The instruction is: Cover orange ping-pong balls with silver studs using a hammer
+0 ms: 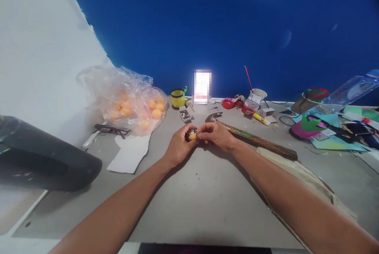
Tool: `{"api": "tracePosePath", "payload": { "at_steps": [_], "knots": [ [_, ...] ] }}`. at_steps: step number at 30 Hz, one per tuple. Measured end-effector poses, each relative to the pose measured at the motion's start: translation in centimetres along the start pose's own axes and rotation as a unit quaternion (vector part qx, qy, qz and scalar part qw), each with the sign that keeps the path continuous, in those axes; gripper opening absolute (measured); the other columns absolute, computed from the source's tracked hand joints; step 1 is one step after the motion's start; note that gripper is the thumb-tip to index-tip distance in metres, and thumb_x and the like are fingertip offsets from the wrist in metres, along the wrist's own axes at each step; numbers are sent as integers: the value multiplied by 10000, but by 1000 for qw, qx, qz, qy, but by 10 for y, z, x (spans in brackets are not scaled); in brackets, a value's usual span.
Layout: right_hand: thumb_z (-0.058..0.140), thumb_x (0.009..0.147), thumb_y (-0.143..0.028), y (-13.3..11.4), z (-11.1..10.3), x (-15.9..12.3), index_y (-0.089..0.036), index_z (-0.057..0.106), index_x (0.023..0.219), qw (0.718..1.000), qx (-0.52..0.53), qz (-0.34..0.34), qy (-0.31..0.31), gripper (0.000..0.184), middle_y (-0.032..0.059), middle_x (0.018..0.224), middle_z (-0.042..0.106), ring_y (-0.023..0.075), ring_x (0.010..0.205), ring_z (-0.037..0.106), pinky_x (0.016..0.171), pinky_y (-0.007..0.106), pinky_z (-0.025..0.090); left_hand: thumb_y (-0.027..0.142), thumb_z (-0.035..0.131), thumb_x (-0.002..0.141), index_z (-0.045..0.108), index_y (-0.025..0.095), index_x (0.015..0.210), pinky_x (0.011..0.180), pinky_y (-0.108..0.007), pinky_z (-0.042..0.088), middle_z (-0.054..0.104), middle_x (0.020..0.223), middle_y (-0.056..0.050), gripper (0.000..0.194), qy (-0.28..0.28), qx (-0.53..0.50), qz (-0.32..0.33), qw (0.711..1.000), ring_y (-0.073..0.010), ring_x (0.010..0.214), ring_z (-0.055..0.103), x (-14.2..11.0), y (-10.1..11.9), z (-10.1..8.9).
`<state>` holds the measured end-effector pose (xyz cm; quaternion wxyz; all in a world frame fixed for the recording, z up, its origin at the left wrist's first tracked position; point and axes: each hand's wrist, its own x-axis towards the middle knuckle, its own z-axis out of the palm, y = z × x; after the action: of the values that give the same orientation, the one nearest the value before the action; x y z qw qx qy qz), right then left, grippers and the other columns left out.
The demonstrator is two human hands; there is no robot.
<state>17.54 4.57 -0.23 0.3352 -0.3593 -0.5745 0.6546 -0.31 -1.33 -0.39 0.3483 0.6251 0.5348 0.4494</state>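
Observation:
Above the middle of the table, my left hand (pixel 179 144) is closed around a small yellow-orange ball (pixel 192 135) with dark, shiny metallic bits over its upper part. My right hand (pixel 217 134) meets it from the right, thumb and forefinger pinched together at the ball's side. Whatever may be between those fingertips is too small to make out. Just beyond my hands lies a small open box (pixel 185 115) of shiny silver pieces. A claw hammer (pixel 257 138) with a worn wooden handle rests behind and to the right of my right hand.
Clear plastic bags (pixel 130 104) of orange balls sit at the left, near eyeglasses (pixel 114 129) and white paper (pixel 130 153). A dark cylinder (pixel 50 155) juts in at left. At the back stand a yellow cup (pixel 178 98) and a white cup (pixel 258 95). Cloth (pixel 284 165) lies under my right forearm.

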Motion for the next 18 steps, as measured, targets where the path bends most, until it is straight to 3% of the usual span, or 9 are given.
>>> {"api": "tracePosePath", "payload": {
  "at_steps": [18],
  "knots": [
    [819,696,-321,1,7,-2,-177,739,711,996,-77,-49,18,166,17,628,680,108,549,529,535,254,396,306,744,799,664,210,1004,697,-274,448,705,894,17,240,17,50,9,999,-160,738,590,-2,-6,3]
  ]
}}
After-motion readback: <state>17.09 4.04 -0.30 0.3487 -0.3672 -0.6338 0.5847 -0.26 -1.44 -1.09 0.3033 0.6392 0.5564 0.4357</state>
